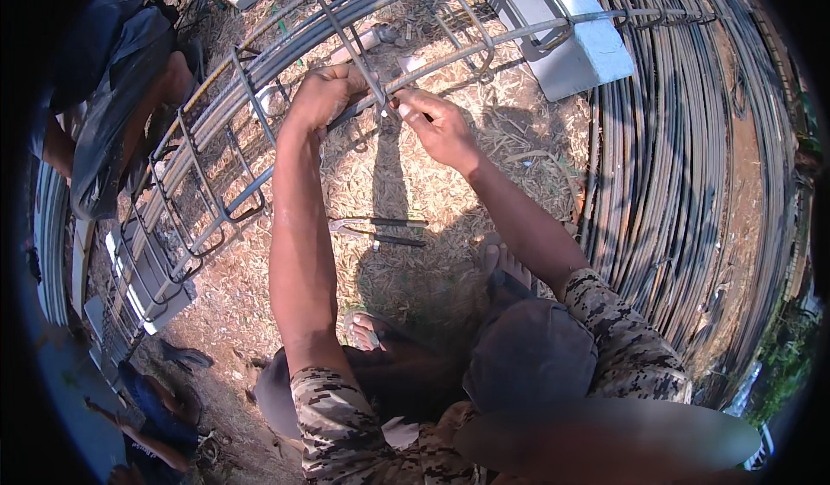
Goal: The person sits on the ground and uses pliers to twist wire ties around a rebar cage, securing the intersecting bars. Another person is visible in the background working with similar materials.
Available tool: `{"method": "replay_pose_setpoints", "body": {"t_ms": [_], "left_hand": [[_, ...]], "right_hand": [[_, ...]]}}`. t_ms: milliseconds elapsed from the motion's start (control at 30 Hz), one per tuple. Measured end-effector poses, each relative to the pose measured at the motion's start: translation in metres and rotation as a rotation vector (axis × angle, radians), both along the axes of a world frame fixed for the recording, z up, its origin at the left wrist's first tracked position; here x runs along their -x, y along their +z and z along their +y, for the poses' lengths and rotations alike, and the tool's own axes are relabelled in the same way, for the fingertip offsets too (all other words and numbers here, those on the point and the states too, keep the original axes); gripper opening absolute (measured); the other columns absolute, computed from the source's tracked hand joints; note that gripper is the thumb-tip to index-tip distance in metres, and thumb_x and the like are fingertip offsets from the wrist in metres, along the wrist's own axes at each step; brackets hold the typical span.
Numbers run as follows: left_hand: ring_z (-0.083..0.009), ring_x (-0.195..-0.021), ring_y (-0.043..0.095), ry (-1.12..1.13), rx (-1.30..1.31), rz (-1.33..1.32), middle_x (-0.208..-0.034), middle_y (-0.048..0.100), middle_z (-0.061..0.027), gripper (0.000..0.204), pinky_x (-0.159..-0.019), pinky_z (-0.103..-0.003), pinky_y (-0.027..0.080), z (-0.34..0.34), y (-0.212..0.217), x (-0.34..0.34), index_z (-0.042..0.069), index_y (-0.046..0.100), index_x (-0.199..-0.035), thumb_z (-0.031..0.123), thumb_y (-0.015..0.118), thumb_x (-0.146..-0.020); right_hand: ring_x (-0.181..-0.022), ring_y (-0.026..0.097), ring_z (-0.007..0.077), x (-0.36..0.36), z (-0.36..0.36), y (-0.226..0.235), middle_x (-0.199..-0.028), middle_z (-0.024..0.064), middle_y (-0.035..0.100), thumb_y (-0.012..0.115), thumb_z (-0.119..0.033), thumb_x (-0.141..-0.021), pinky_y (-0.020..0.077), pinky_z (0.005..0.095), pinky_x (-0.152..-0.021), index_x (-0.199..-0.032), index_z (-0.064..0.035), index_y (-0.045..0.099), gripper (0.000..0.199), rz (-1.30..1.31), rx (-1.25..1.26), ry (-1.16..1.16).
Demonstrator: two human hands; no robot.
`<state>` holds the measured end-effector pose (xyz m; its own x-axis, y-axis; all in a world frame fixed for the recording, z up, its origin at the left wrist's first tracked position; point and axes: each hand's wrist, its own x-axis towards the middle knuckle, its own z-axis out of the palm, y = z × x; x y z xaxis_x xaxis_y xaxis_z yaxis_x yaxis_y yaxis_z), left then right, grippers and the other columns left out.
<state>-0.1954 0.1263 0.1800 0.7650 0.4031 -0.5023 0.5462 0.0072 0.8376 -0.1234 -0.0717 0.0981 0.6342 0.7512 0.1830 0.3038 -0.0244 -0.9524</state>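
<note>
A long cage of steel reinforcing bars (259,74) with square stirrups curves across the far side. At one stirrup (356,48), my two hands meet on either side of the crossing with the near bar. My left hand (324,96) is closed, its fingers curled behind the joint; what it grips is hidden. My right hand (439,130) pinches with thumb and fingers close to the same crossing, and anything held there is too small to name. Below them on the straw-covered ground lie pincers (380,230) with dark handles, their jaws pointing left.
White-grey blocks (588,57) stand under the cage at the upper right and lower left (147,277). Long loose bars (666,174) lie stacked along the right. One person (121,96) is at the left beside the cage, another (160,416) at the lower left.
</note>
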Motion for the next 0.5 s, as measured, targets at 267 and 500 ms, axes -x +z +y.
{"method": "replay_pose_setpoints", "body": {"t_ms": [267, 500], "left_hand": [[-0.0163, -0.088, 0.068, 0.068, 0.037, -0.036, -0.095, 0.073, -0.0101, 0.015, -0.083, -0.027, 0.053, -0.002, -0.004, -0.003, 0.000, 0.072, -0.101, 0.004, 0.060, -0.093], [-0.0124, -0.085, 0.067, 0.169, -0.117, -0.117, -0.094, 0.072, -0.0076, 0.017, -0.078, -0.024, 0.052, -0.019, 0.003, 0.010, -0.002, 0.071, -0.102, 0.010, 0.062, -0.095]], "right_hand": [[-0.086, 0.063, 0.0223, -0.047, 0.010, -0.004, -0.093, 0.0040, 0.067, 0.059, -0.008, -0.084, 0.0538, 0.0365, -0.085, -0.114, -0.0195, 0.072, 0.035, -0.651, 0.284, 0.260], [-0.094, 0.065, 0.0216, -0.010, -0.018, 0.046, -0.106, 0.0108, 0.069, 0.053, -0.012, -0.090, 0.0549, 0.0345, -0.084, -0.128, -0.0175, 0.066, 0.040, -0.231, 0.275, 0.171]]}}
